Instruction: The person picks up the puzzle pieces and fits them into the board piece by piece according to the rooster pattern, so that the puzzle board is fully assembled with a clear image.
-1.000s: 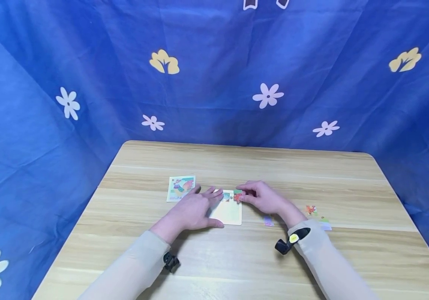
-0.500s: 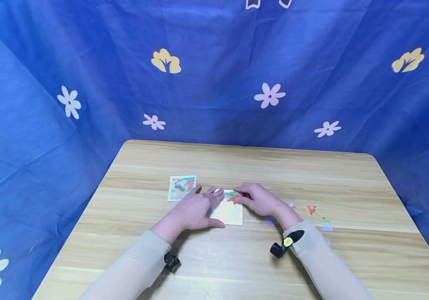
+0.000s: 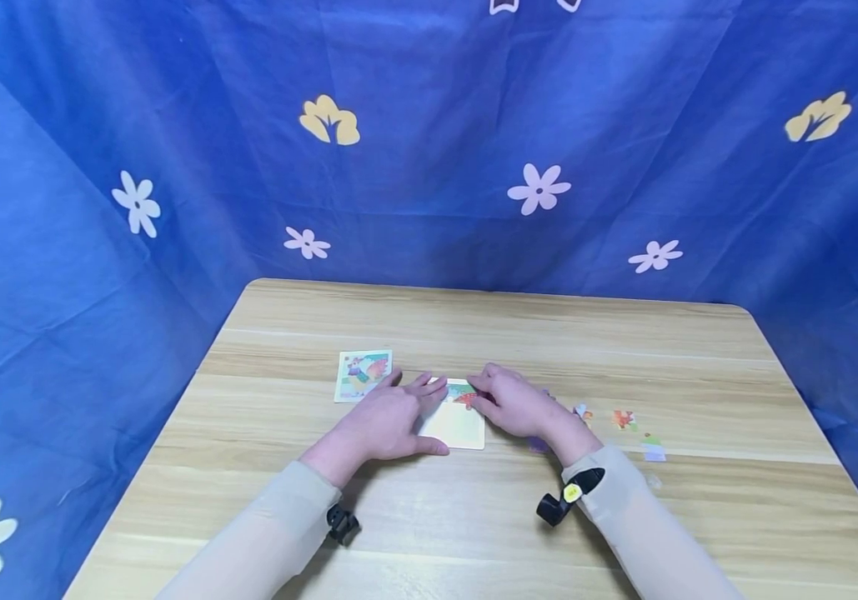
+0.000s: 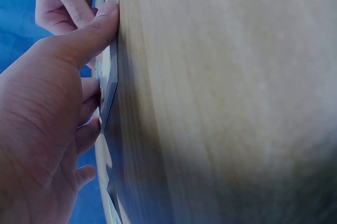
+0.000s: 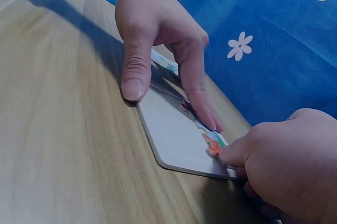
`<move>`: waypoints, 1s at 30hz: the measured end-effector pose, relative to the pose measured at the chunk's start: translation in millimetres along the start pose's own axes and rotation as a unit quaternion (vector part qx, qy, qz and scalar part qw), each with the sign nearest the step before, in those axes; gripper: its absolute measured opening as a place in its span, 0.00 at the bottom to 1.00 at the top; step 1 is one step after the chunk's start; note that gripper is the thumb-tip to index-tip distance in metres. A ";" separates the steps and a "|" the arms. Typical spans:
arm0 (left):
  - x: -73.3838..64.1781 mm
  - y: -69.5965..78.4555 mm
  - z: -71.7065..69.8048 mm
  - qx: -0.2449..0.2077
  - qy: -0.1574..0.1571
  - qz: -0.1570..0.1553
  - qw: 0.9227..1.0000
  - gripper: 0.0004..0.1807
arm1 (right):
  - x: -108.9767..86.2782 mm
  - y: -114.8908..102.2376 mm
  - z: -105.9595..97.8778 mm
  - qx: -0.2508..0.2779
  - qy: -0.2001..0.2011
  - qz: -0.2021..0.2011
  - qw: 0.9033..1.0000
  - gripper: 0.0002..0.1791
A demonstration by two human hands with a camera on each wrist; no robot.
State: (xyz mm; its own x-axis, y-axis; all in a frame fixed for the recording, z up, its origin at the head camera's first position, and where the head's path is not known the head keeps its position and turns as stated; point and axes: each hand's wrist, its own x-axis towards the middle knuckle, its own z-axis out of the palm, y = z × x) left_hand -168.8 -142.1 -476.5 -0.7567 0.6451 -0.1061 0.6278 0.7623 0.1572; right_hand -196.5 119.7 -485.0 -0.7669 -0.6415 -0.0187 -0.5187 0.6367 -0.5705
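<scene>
A small white puzzle board (image 3: 462, 431) lies on the table between the two hands. My left hand (image 3: 393, 421) spreads over its left side, the thumb at the near edge and the fingertips on the far part. At the board's far right corner my right hand (image 3: 516, 406) pinches a red and green puzzle piece (image 5: 211, 144) between thumb and fingers. This piece lies in the board's frame beside other coloured pieces along the far edge, partly hidden by the left fingers. The left wrist view shows the board (image 4: 109, 84) nearly edge-on.
A picture card (image 3: 359, 377) with a colourful bird lies left of the board. To the right are several loose puzzle pieces: a red one (image 3: 624, 420), a green and lilac one (image 3: 654, 448), and a purple one (image 3: 538, 445) partly behind the right wrist. A blue curtain (image 3: 429, 167) hangs behind the table.
The right hand has brought the red and green piece slightly left, from overhanging the board's right edge into line with the far row. The left hand has stayed in place.
</scene>
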 end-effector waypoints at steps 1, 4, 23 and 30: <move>0.1 -0.1 0.2 0.001 0.000 0.000 1.000 0.57 | -0.4 -0.7 0.2 -0.001 -0.001 0.004 1.000 0.28; 0.2 -0.6 0.7 0.002 0.000 0.000 1.000 0.57 | -1.0 -0.5 1.0 -0.001 0.006 0.004 1.000 0.28; 1.5 -0.5 -0.4 -0.002 0.000 0.006 1.000 0.57 | 2.9 14.2 8.8 -0.031 0.068 -0.054 0.996 0.20; 0.7 0.8 -1.8 -0.005 0.000 0.008 1.000 0.56 | 4.2 15.6 10.4 -0.016 0.074 -0.051 0.996 0.20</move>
State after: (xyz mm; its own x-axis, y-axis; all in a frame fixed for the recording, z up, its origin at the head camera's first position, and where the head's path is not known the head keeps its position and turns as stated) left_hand -169.1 -141.1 -474.6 -0.7462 0.6577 -0.1033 0.6386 0.7509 0.1684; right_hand -203.9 122.5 -502.5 -0.7560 -0.6348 0.1597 -0.6063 0.5872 -0.5363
